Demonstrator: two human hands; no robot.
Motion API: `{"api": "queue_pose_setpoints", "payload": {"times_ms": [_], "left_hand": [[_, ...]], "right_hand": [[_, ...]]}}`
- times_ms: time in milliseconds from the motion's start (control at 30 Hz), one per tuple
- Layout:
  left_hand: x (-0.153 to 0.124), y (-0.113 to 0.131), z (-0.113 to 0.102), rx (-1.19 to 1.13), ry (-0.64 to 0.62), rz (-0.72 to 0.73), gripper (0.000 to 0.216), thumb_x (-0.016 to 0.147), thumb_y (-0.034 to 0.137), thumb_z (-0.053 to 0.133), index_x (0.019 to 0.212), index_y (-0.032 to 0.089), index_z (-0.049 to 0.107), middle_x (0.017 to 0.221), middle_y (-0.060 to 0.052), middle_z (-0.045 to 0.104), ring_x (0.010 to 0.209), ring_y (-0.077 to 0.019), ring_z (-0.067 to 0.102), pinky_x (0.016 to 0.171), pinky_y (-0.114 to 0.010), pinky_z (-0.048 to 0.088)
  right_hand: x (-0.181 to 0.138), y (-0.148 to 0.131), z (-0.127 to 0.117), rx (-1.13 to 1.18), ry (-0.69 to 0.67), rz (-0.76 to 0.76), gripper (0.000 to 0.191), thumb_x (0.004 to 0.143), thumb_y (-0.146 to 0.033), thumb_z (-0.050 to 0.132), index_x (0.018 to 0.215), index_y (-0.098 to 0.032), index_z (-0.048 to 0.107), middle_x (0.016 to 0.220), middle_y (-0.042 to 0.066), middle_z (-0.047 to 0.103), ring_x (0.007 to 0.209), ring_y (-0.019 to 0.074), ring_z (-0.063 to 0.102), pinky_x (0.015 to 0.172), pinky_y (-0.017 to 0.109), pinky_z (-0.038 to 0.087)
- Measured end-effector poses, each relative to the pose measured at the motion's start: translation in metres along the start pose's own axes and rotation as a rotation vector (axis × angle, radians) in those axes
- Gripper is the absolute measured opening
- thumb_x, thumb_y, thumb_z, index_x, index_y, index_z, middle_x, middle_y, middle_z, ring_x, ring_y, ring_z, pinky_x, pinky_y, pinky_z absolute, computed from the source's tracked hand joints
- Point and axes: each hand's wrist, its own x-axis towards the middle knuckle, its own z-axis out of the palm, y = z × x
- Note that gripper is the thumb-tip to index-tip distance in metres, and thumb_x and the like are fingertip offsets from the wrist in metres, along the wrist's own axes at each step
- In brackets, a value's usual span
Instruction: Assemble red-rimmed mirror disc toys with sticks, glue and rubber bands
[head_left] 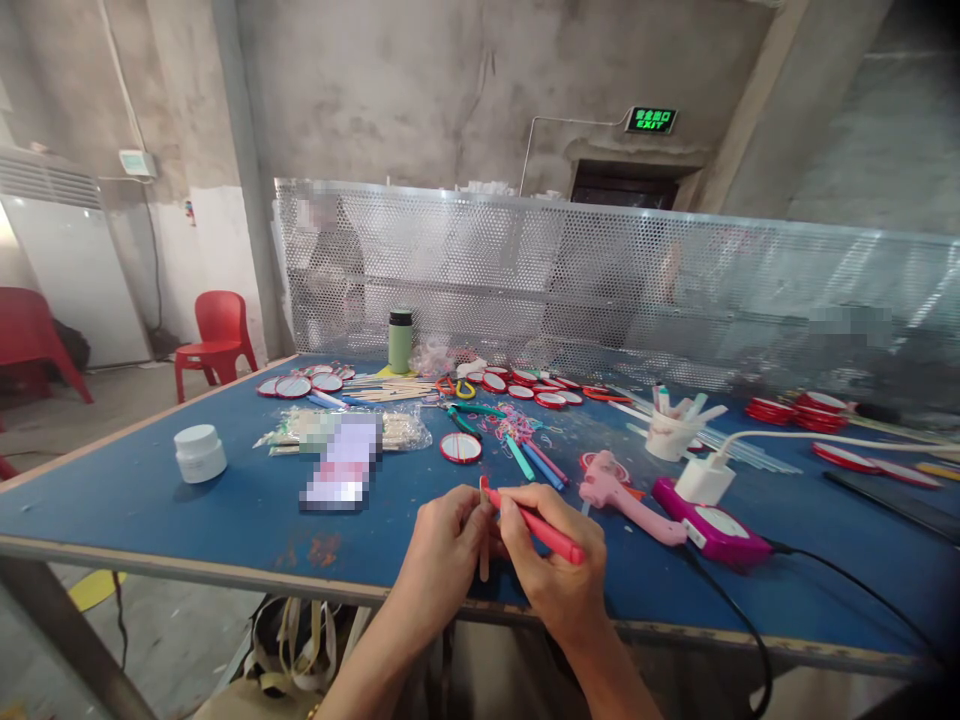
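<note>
Over the near edge of the blue table (187,520), my left hand (442,550) pinches a thin wooden stick (484,545) held upright. My right hand (551,560) is closed round a red pen-like stick (536,525), whose tip meets the top of the wooden stick. Just beyond my hands lie a small round red-rimmed mirror (460,447), several coloured sticks (534,460) and a pink glue gun (622,495).
A white jar (199,453), a bag of wooden sticks (352,430), a green bottle (400,341), scissors (472,410), a cup of sticks (670,430), more red-rimmed mirrors (817,410), and a white charger on a magenta device (712,520) with a black cable lie on the table. A perforated metal screen (600,290) backs it. Red chairs (217,340) stand left.
</note>
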Motion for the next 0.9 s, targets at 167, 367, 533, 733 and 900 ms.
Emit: {"api": "queue_pose_setpoints", "payload": {"times_ms": [167, 367, 533, 733, 900], "left_hand": [[-0.0004, -0.0027, 0.0001, 0.006, 0.001, 0.004, 0.033, 0.094, 0.035, 0.043, 0.071, 0.017, 0.057, 0.049, 0.003, 0.055, 0.047, -0.012, 0.051, 0.051, -0.021, 0.035], [-0.0003, -0.0039, 0.0003, 0.018, 0.004, 0.0, 0.033, 0.094, 0.035, 0.043, 0.069, 0.017, 0.055, 0.048, 0.003, 0.055, 0.046, -0.0117, 0.051, 0.051, -0.021, 0.034], [0.0006, -0.0005, 0.0008, -0.015, -0.001, -0.009, 0.034, 0.094, 0.036, 0.043, 0.07, 0.017, 0.055, 0.047, 0.003, 0.056, 0.047, -0.0123, 0.054, 0.052, -0.02, 0.037], [-0.0002, -0.0018, -0.0002, -0.006, 0.002, -0.002, 0.032, 0.094, 0.035, 0.043, 0.071, 0.017, 0.056, 0.048, 0.003, 0.055, 0.046, -0.012, 0.052, 0.051, -0.02, 0.035], [-0.0005, -0.0039, 0.0002, 0.014, 0.001, 0.002, 0.032, 0.094, 0.034, 0.043, 0.07, 0.017, 0.056, 0.048, 0.003, 0.055, 0.046, -0.0116, 0.051, 0.051, -0.02, 0.035]], "right_hand": [[-0.0001, 0.0014, 0.0004, 0.007, -0.021, -0.014, 0.013, 0.088, -0.012, 0.056, 0.081, -0.019, 0.065, 0.069, 0.0, 0.066, 0.059, 0.0123, 0.062, 0.059, 0.023, 0.049], [-0.0001, 0.0023, 0.0008, 0.008, -0.024, -0.034, 0.013, 0.088, -0.012, 0.056, 0.082, -0.019, 0.065, 0.07, 0.0, 0.067, 0.061, 0.0119, 0.062, 0.06, 0.023, 0.049], [-0.0009, 0.0024, 0.0004, -0.013, 0.05, -0.036, 0.012, 0.087, -0.011, 0.057, 0.085, -0.019, 0.066, 0.072, -0.001, 0.069, 0.062, 0.0118, 0.064, 0.062, 0.022, 0.05], [-0.0003, 0.0025, 0.0005, -0.006, 0.014, -0.035, 0.013, 0.087, -0.011, 0.057, 0.082, -0.019, 0.066, 0.069, -0.001, 0.067, 0.06, 0.0118, 0.063, 0.06, 0.023, 0.049], [-0.0006, 0.0024, 0.0009, -0.001, -0.006, -0.036, 0.013, 0.087, -0.012, 0.056, 0.081, -0.018, 0.065, 0.068, 0.0, 0.066, 0.059, 0.0122, 0.062, 0.059, 0.023, 0.049]]}}
